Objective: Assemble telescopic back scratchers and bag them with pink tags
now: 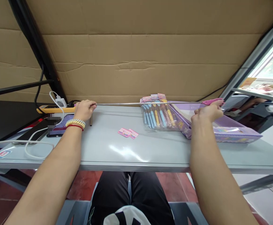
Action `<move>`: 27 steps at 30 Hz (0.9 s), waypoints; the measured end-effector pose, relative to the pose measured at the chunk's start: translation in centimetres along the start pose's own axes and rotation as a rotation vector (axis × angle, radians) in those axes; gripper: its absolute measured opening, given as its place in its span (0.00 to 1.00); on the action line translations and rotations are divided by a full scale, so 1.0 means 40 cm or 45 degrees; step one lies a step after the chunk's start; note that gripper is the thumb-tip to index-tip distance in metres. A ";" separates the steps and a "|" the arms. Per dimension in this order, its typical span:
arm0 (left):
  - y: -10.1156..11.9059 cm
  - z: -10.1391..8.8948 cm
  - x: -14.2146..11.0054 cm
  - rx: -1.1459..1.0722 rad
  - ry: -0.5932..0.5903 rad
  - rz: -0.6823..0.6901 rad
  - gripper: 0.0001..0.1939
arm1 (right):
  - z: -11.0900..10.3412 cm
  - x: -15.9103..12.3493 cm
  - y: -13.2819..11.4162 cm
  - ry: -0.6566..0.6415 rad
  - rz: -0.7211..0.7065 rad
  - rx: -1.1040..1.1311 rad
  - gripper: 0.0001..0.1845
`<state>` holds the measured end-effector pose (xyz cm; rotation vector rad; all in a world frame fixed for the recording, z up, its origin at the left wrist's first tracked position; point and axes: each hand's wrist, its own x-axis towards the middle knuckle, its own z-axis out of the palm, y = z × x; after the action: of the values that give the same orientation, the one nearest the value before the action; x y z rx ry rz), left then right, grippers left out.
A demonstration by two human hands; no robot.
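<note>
A long, thin silver rod (127,103) with a pink end piece (212,101) stretches level across the desk, between both my hands. My left hand (84,109) is closed round its left end, with a beaded bracelet and a red cord on the wrist. At the other end, my right hand (208,112) is closed by the pink piece, over the purple box. Behind the rod's middle lies a clear pack of blue, yellow and pink pens or brushes (157,115). Two small pink cards (128,133) overlap on the desk in front of me.
An open purple box (237,135) stands on the right of the grey desk (127,153). At left are a yellow-edged power strip (56,110), a white charger (60,101) with cable, and a phone-like device (63,125). Cardboard (138,47) walls the back; a black post (33,40) slants at left.
</note>
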<state>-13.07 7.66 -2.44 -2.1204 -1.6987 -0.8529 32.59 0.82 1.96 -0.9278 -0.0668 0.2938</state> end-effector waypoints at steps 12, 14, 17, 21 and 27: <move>0.123 -0.026 -0.002 -0.255 -0.171 0.276 0.17 | 0.023 -0.077 0.050 -0.546 -0.013 0.017 0.22; 0.195 -0.025 -0.013 -0.190 -0.180 0.383 0.17 | 0.032 -0.133 0.075 -0.763 -0.075 -0.026 0.22; 0.279 -0.029 -0.033 -0.070 -0.115 0.385 0.18 | 0.028 -0.210 0.107 -1.031 -0.205 -0.135 0.24; 0.336 -0.036 -0.058 0.017 -0.075 0.361 0.18 | 0.001 -0.295 0.123 -1.362 -0.301 -0.309 0.27; 0.379 -0.034 -0.085 0.005 -0.067 0.417 0.17 | -0.024 -0.372 0.139 -1.669 -0.227 -0.432 0.28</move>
<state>0.64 0.27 -1.43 -2.3473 -1.3188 -0.7012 17.29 -0.91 -2.01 -0.9155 -1.4300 0.6975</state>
